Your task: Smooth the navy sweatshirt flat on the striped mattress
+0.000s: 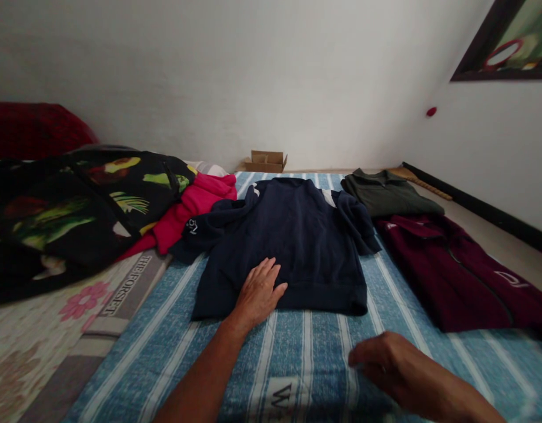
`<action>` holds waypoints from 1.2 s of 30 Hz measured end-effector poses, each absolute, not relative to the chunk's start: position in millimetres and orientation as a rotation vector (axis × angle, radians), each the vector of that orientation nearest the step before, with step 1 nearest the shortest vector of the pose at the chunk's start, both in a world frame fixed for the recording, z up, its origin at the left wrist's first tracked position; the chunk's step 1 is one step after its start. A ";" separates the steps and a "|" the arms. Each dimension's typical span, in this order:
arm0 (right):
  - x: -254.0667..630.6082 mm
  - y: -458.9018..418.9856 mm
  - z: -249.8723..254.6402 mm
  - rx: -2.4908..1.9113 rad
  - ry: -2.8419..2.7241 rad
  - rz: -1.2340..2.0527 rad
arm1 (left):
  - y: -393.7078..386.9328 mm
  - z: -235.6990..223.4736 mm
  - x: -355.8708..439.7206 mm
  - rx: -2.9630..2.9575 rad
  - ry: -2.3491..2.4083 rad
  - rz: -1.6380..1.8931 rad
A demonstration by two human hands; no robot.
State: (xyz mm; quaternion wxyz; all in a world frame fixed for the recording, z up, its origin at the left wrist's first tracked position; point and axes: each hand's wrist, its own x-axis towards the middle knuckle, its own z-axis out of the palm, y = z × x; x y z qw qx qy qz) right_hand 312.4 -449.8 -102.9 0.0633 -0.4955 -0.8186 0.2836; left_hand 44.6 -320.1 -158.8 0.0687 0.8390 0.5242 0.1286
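A navy sweatshirt (293, 241) lies spread flat on a blue striped blanket (297, 352), its sleeves folded partly inward. My left hand (258, 291) rests flat on the sweatshirt's lower hem, fingers stretched out and holding nothing. Closer to me, my right hand (388, 361) hovers low over the blanket below the sweatshirt's right corner. Its fingers curl downward, their tips are hidden, and I see nothing in it.
A maroon zip jacket (465, 270) and a dark green shirt (388, 194) lie to the right. At the left lie a pink garment (191, 208) and a black leaf-print cloth (77, 205). A cardboard box (266, 161) sits by the far wall.
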 end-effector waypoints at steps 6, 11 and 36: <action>282.6 -405.0 -107.3 -1.890 -2.421 0.318 | -319.9 -160.5 44.5 2.512 1.582 0.377; 259.0 -383.5 -116.4 -2.037 -2.582 0.150 | -322.0 -159.5 44.6 2.505 1.578 0.392; 224.5 -343.4 -131.7 -1.288 -2.400 0.275 | -221.4 -85.6 -31.1 2.526 2.356 0.378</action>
